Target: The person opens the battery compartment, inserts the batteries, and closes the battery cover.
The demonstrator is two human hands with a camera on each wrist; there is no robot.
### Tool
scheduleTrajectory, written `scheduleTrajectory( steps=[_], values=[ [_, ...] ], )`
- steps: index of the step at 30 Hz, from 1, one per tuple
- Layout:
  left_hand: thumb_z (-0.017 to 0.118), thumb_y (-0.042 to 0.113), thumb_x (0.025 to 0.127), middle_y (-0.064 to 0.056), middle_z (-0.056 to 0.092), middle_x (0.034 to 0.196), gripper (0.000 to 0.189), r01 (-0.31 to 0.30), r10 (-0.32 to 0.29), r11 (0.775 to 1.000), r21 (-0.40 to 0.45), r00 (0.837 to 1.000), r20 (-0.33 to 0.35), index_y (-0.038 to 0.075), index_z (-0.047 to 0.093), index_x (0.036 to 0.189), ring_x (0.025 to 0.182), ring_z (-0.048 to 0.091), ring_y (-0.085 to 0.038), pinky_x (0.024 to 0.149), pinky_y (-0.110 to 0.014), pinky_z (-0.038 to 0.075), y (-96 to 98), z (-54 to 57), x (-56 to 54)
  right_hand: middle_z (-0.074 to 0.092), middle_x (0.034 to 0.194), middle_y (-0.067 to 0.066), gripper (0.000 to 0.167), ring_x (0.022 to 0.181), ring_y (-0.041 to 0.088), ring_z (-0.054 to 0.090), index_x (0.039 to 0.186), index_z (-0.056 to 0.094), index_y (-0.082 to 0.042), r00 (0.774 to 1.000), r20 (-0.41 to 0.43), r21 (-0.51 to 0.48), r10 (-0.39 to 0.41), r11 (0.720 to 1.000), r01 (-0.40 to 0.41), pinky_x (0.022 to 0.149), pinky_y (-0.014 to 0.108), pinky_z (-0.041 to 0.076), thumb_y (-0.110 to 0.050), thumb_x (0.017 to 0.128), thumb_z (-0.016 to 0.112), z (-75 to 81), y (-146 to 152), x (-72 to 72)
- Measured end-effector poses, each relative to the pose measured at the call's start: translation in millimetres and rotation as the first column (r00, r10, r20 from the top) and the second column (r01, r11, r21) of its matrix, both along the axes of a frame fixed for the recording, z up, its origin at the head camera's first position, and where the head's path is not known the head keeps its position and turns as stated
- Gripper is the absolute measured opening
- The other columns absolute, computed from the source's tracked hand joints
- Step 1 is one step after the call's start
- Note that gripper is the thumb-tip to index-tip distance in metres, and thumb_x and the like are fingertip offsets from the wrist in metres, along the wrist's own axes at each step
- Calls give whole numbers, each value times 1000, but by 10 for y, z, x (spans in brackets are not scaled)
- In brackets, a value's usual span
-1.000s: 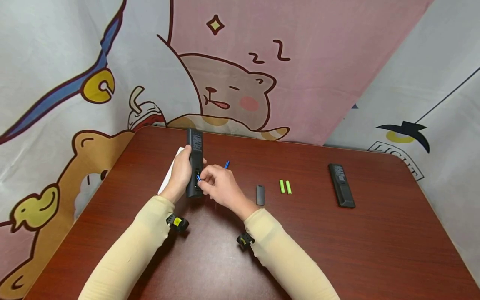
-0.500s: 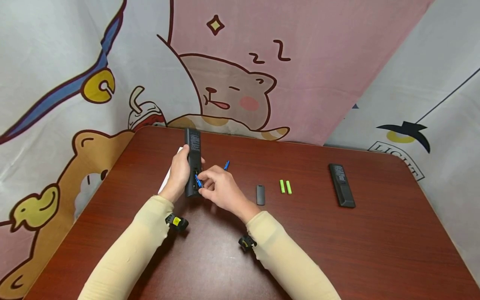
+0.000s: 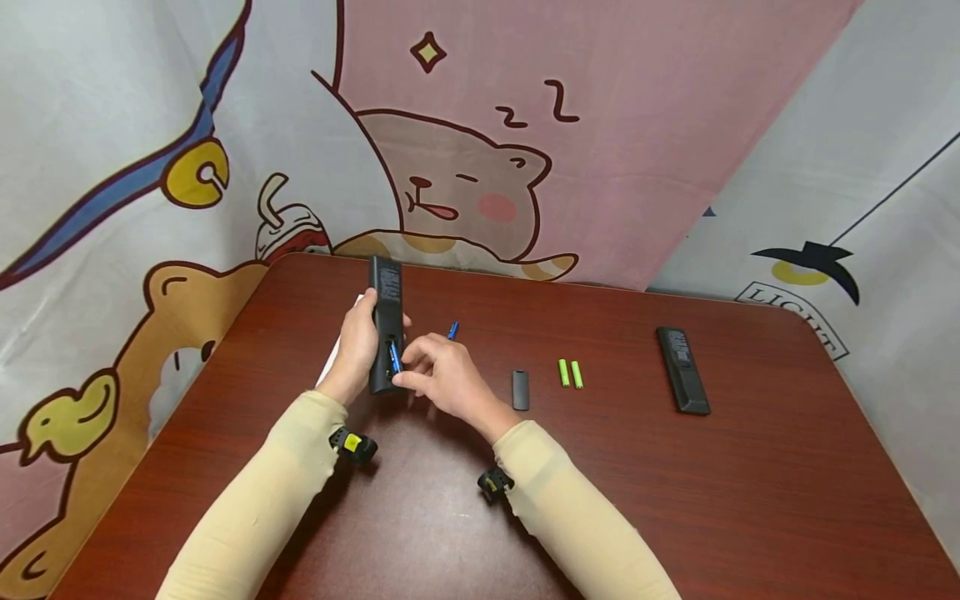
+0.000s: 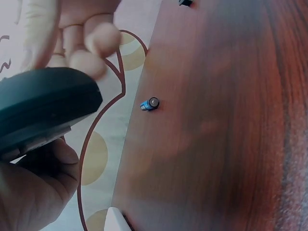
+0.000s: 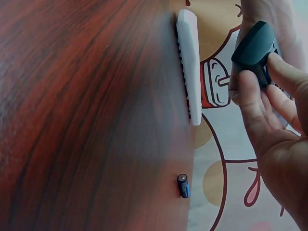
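My left hand [image 3: 356, 346] grips a black remote control [image 3: 386, 321], back side up, its long body tilted above the table. The battery compartment near its lower end is uncovered. A blue battery [image 3: 394, 357] lies lengthwise at that compartment. Thumb and forefinger of my right hand [image 3: 446, 371] pinch close about the battery's lower end. In the right wrist view, those fingers [image 5: 251, 89] reach to the end of the remote, which hides the battery. Another blue battery [image 3: 453, 331] rests on the table beyond my right hand.
A dark battery cover [image 3: 521, 390] and two green batteries [image 3: 571, 374] lie right of my right hand. Farther right is a second black remote [image 3: 683, 371], back up. A white remote-like object [image 5: 190, 67] lies behind my left hand. A printed cloth hangs behind the table [image 3: 600, 500].
The blue battery has gone from slanting in the right fingers to lying along the compartment. The held remote has shifted slightly left. Things on the table have stayed put.
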State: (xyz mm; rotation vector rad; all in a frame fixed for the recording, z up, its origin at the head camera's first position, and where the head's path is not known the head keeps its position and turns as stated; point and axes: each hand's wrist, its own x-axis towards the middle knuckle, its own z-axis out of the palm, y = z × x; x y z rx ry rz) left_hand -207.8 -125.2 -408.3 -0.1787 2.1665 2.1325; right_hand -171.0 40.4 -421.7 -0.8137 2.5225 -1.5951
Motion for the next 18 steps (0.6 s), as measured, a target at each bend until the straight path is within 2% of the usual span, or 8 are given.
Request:
scheduleTrajectory(
  steps=[4, 7, 11, 18],
  values=[
    [15, 47, 113, -4, 66, 97, 59, 0, -1, 1000, -4, 1000, -5, 3, 44, 138, 78, 61, -16, 68, -28, 53, 11, 19, 6, 71, 83, 15, 17, 68, 30, 74, 96, 64, 0, 992, 125, -25, 12, 1000, -9, 63, 33, 60, -6, 90, 79, -4, 6, -5],
    [15, 47, 113, -2, 67, 94, 59, 0, 0, 1000, 1, 1000, -12, 3, 45, 137, 78, 61, -15, 69, -28, 53, 18, 30, 8, 73, 85, 20, 17, 72, 32, 76, 97, 62, 3, 977, 212, -77, 33, 997, -17, 69, 45, 62, -2, 91, 77, -8, -5, -13],
    [16, 45, 113, -1, 67, 91, 62, 1, -1, 1000, 11, 1000, -27, -2, 50, 135, 76, 60, -15, 68, -28, 52, 34, 47, 12, 71, 87, 22, 20, 73, 28, 76, 97, 58, 7, 954, 290, -173, 68, 985, -18, 75, 52, 61, 4, 90, 76, -23, -6, -38],
    [16, 43, 113, 1, 68, 89, 61, 10, -8, 999, 43, 999, -50, -1, 51, 136, 76, 60, -16, 71, -28, 51, 67, 67, 19, 67, 82, 13, 21, 68, 18, 71, 96, 56, 7, 915, 390, -262, 105, 965, 0, 79, 60, 58, 6, 90, 75, -28, 23, -68]
  ],
)
